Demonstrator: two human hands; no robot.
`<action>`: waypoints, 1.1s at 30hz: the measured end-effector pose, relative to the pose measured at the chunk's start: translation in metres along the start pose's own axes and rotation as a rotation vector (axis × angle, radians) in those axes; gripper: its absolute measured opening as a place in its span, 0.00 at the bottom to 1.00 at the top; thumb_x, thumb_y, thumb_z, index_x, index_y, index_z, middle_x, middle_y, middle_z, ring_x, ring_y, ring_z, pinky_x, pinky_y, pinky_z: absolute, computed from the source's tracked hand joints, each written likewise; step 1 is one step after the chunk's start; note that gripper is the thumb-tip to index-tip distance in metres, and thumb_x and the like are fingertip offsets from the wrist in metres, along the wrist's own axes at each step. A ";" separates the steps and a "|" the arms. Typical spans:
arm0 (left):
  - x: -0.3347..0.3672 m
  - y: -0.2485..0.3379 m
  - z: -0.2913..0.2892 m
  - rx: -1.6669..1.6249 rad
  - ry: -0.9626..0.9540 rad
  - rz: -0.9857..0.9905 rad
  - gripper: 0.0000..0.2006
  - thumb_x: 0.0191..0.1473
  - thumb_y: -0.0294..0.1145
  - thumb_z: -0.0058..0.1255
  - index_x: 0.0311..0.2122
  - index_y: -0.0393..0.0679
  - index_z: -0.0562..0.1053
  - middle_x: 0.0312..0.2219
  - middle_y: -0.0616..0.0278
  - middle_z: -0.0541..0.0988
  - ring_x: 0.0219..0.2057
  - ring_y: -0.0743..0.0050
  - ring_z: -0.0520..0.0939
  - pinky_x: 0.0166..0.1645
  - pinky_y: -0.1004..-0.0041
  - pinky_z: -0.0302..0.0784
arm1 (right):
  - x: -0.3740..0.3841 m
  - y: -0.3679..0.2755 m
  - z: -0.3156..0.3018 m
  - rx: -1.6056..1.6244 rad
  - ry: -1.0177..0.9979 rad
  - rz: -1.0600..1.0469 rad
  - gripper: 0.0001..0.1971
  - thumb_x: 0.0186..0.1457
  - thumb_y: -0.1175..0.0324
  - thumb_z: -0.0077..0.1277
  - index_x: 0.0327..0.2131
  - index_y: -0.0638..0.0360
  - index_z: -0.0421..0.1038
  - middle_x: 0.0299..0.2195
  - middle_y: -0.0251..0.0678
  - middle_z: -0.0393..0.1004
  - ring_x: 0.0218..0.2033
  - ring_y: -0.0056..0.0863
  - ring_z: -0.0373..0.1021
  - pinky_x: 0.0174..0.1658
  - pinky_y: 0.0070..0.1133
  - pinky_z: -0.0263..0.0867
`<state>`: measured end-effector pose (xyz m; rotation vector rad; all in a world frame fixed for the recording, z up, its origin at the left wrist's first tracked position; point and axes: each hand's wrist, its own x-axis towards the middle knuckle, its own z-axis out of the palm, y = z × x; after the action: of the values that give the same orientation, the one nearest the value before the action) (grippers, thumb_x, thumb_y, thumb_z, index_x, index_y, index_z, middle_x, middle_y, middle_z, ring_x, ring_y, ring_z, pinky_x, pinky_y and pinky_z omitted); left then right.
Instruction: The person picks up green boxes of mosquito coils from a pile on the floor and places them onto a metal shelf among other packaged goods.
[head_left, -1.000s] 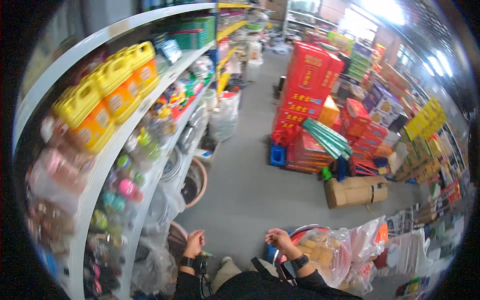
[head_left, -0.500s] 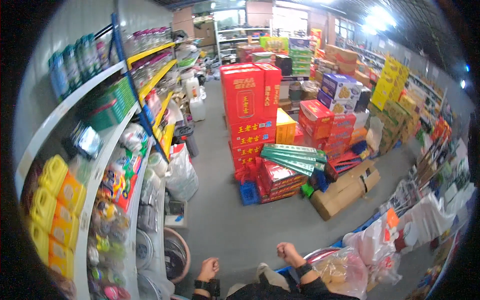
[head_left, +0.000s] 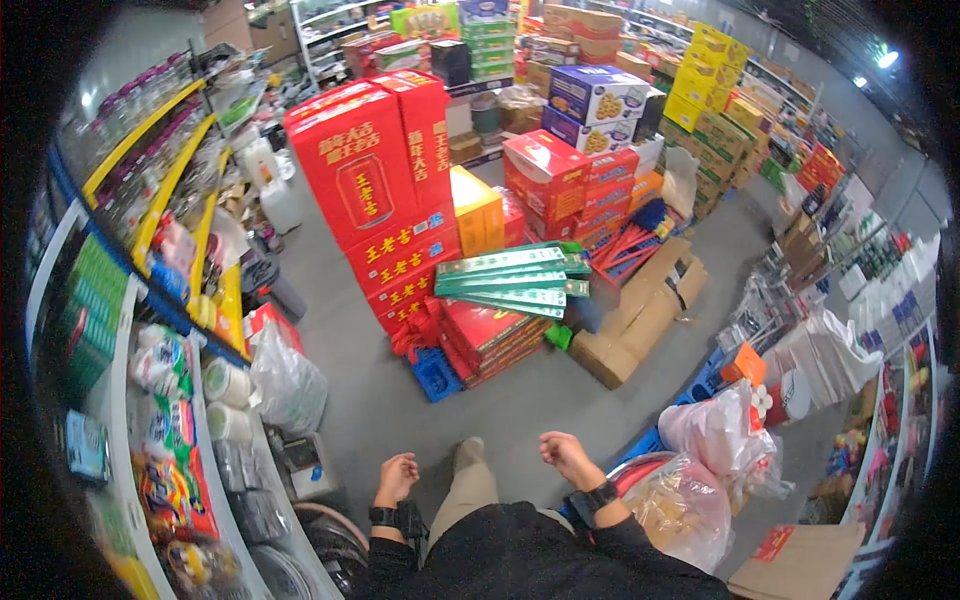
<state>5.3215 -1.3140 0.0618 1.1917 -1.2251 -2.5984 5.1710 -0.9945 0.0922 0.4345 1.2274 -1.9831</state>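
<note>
Low in the view, my left hand [head_left: 397,478] hangs over the floor with its fingers loosely curled in and nothing seen in them. My right hand [head_left: 566,456] is likewise half-fisted, with no object in it. Both wrists wear black bands. Neither hand touches anything. Ahead stand tall red drink cartons [head_left: 345,170], stacked upright. Beside them several long green-and-white flat boxes [head_left: 515,281] lie fanned on a low pile of red boxes [head_left: 490,335]. Closest to my right hand is a clear plastic bag [head_left: 678,505] with tan contents.
Shelves with jars [head_left: 150,110] and packets [head_left: 170,480] line the left. A stuffed white bag [head_left: 285,380] and a blue crate [head_left: 436,374] sit on the floor. A flattened brown carton [head_left: 640,318] lies ahead right, with white bags [head_left: 710,425] nearer. Purple-and-white boxes [head_left: 597,97] are stacked farther back.
My view has tilted down and swung right. The red carton stack now appears larger and farther left. My legs and one foot have come into view. Both hands stay empty.
</note>
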 end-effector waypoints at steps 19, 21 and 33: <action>0.285 0.161 0.168 0.175 -0.175 -0.007 0.09 0.46 0.26 0.37 0.32 0.39 0.70 0.20 0.61 0.73 0.19 0.76 0.72 0.24 0.78 0.69 | 0.193 -0.165 -0.035 0.351 0.331 -0.007 0.02 0.43 0.76 0.43 0.22 0.58 0.61 0.17 0.30 0.60 0.18 0.21 0.56 0.23 0.17 0.54; 0.294 0.153 0.185 0.143 -0.147 0.007 0.09 0.46 0.27 0.38 0.31 0.39 0.70 0.20 0.62 0.73 0.19 0.77 0.72 0.24 0.78 0.69 | 0.227 -0.191 -0.051 0.310 0.250 0.026 0.03 0.44 0.76 0.42 0.21 0.58 0.60 0.17 0.30 0.60 0.17 0.21 0.54 0.23 0.17 0.53; 0.286 0.119 0.298 -0.042 0.447 0.181 0.10 0.50 0.32 0.36 0.31 0.40 0.69 0.20 0.61 0.73 0.19 0.76 0.73 0.22 0.79 0.68 | 0.511 -0.454 -0.036 -0.588 -0.125 -0.046 0.02 0.46 0.71 0.41 0.25 0.57 0.62 0.16 0.31 0.62 0.14 0.17 0.56 0.16 0.12 0.52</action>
<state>4.8922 -1.2977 0.0797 1.4681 -1.1158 -2.0656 4.4925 -1.0600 0.0360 -0.0129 1.6623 -1.5548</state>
